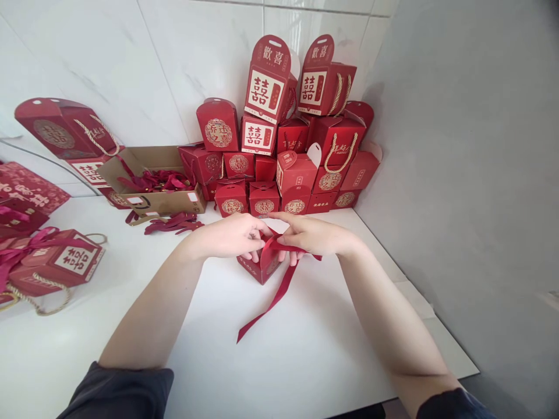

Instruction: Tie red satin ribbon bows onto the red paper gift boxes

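A small red gift box (261, 269) stands on the white table between my two hands. A dark red ribbon (279, 294) runs over its top, and one long tail trails down onto the tabletop toward me. My left hand (233, 235) is at the box's upper left, its fingers curled and pinching the ribbon near the top. From the other side my right hand (308, 234) grips the ribbon between thumb and fingers, with a short end poking out beneath the palm. Parts of the box and the ribbon's crossing are hidden behind my fingers.
Behind my hands, red gift boxes (297, 171) are stacked against the tiled wall. An open cardboard box (163, 203) of ribbons stands left of them, with loose ribbons (174, 224) before it. Ribbon-tied boxes (56, 262) lie far left. A grey wall (458, 174) bounds the right.
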`<state>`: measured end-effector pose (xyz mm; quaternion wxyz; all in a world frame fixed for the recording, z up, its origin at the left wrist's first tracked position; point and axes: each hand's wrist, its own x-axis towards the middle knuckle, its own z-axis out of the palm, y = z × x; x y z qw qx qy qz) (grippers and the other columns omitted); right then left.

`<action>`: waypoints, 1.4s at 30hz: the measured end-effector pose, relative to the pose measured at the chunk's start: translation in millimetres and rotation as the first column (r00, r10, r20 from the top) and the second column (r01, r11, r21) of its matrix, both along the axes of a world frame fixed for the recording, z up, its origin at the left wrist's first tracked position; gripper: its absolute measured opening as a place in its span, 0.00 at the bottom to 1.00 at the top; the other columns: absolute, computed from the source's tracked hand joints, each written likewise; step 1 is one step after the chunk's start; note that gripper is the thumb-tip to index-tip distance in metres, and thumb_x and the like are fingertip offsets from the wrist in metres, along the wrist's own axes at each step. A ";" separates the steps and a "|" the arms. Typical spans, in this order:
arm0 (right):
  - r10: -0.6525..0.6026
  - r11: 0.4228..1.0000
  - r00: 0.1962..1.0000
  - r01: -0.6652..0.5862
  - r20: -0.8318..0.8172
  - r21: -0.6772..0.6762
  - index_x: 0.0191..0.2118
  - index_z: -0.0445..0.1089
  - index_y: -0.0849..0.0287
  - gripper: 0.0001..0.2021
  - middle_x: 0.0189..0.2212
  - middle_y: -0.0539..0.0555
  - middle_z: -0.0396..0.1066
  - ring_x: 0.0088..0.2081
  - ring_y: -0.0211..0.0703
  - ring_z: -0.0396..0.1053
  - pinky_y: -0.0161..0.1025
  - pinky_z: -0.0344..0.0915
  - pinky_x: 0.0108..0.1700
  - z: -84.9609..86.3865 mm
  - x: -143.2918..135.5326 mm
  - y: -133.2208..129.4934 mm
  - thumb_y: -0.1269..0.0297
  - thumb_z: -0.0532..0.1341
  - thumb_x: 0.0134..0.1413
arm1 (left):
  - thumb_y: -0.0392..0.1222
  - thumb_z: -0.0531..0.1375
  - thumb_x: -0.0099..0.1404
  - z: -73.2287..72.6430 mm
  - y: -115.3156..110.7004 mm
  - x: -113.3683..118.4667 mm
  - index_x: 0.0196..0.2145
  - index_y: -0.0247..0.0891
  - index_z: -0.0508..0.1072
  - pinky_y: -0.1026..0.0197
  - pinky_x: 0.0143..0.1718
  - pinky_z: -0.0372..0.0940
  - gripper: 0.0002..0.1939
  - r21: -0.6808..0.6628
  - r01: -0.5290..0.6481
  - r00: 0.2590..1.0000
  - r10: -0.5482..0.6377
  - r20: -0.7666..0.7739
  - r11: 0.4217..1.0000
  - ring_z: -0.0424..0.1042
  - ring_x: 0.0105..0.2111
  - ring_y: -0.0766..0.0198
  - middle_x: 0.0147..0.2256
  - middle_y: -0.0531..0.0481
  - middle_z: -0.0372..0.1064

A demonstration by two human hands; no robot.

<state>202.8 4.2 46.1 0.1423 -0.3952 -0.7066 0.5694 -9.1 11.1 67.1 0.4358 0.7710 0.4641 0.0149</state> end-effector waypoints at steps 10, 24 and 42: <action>-0.022 0.987 0.994 0.006 0.104 0.159 0.61 0.59 0.52 0.24 0.32 0.52 0.78 0.31 0.42 0.74 0.33 0.61 0.24 -2.6 2.1 1.4 0.62 0.59 0.59 | 0.43 0.54 0.60 4.4 1.8 3.6 0.31 0.38 0.72 0.64 0.25 0.61 0.09 0.247 0.014 0.994 0.014 -0.109 0.969 0.71 0.26 0.64 0.27 0.51 0.71; -0.228 0.946 0.859 0.308 -0.458 0.106 0.51 0.61 0.54 0.20 0.27 0.46 0.73 0.30 0.37 0.72 0.36 0.67 0.36 -28.4 -18.5 26.2 0.62 0.64 0.54 | 0.49 0.56 0.61 12.8 -2.9 -4.4 0.38 0.39 0.68 0.62 0.35 0.61 0.12 0.481 -0.108 0.994 0.107 0.030 0.870 0.68 0.35 0.62 0.37 0.50 0.70; -0.108 0.984 0.951 0.144 -0.289 0.105 0.52 0.60 0.56 0.17 0.25 0.46 0.71 0.20 0.31 0.57 0.30 0.54 0.22 -33.8 -26.0 22.8 0.63 0.59 0.58 | 0.42 0.55 0.52 10.7 17.3 -19.0 0.34 0.39 0.67 0.64 0.31 0.66 0.10 0.120 -0.110 0.970 0.133 -0.203 0.987 0.74 0.34 0.60 0.36 0.50 0.73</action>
